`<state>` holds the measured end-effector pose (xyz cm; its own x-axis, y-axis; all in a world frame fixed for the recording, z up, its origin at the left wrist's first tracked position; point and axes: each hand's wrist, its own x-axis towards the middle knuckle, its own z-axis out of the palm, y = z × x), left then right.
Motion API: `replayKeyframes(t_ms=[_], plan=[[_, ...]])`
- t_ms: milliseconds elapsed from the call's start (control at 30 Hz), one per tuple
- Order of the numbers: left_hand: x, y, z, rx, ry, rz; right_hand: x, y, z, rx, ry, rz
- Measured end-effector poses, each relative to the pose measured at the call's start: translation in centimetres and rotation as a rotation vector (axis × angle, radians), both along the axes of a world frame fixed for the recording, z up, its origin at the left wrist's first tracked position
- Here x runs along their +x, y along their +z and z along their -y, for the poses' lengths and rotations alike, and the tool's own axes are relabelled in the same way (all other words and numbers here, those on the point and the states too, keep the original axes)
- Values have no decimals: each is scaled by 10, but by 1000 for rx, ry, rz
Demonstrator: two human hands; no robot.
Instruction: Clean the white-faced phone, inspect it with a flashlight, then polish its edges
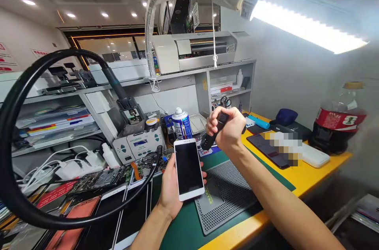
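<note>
My left hand (169, 189) is wrapped round a white smartphone (189, 169), its dark screen facing me. My right hand (227, 127) grips a black flashlight (209, 140) in a closed fist. The flashlight's wide head tilts down and left, close to the phone's upper right corner; whether it touches the phone I cannot tell. Beneath both hands lie a green mat (177, 228) and a grey perforated pad (226, 194). Behind the phone stands a blue and white spray can (181, 123).
A black hose (8, 187) loops across the left side over several phones and boards. A grey control unit (137, 145) stands behind. At right are a dark phone (268, 151), a white power bank (315, 155) and a cola bottle (337, 120). A lamp (304, 25) hangs overhead.
</note>
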<state>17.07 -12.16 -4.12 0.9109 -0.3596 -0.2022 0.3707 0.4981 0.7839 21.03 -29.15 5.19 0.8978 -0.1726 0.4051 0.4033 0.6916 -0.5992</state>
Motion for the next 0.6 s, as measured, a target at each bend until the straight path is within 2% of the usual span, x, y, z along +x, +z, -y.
replayKeyframes(t_ms=[200,467,600], plan=[[-1,-1,-1,-18,-30,15,-8,-1,-9,59,-13,30],[-5,-1,1,34,-12,-12,-11,-3,-15,29,46,69],[-5,-2,2,-4,-1,-28,-15,-1,-17,4,49,89]])
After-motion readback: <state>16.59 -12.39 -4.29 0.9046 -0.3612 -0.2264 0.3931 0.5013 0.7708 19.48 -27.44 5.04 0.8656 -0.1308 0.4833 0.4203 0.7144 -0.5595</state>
